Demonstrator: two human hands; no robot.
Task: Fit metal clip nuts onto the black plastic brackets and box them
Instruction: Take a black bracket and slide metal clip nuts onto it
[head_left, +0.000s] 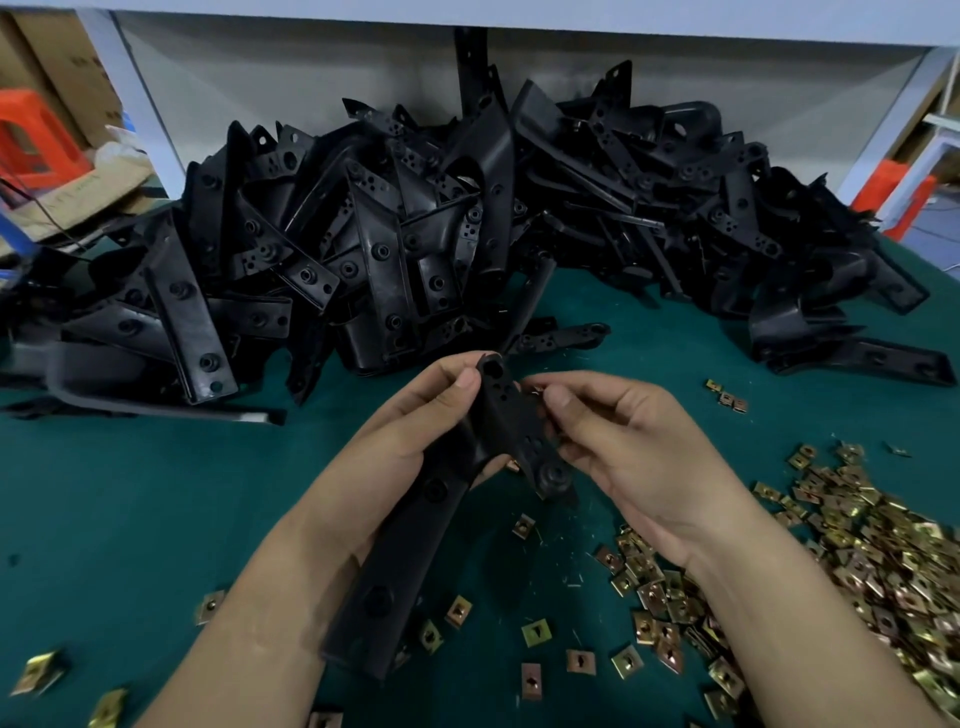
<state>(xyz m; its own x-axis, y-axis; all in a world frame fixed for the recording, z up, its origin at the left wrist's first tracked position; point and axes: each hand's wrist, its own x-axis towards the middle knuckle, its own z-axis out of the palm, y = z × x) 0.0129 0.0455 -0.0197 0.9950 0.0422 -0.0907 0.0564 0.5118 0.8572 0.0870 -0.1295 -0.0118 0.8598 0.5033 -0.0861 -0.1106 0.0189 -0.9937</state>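
Both forearms come in low over the green worktop (130, 493) and meet near its middle, wrists turned inward so the palms half face each other. The left hand (415, 431) grips a black plastic bracket (395, 561) around its bend. Its fingers (462, 382) are curled round the upper end, with the thumb pressed on the face beside a round hole. The bracket's long flat leg slants down and back over the left wrist, clear of the worktop.

The right hand (639, 457) is brought up against the bracket's right edge. Thumb and forefinger are pinched together on a clip nut (535, 388), of which only a brassy glint shows between the fingertips, touching the bracket's edge. The other fingers of that hand are folded loosely underneath.

Behind the hands a big pile of black brackets (415, 234) sprawls across the back of the worktop, several pieces standing on end. A heap of clip nuts (857, 545) lies just beside the right forearm, partly under it, and loose clip nuts (535, 634) are scattered in front between the two arms and out to the left. Past the worktop's far left corner there are cardboard boxes (52, 67) and an orange plastic stool (36, 140).
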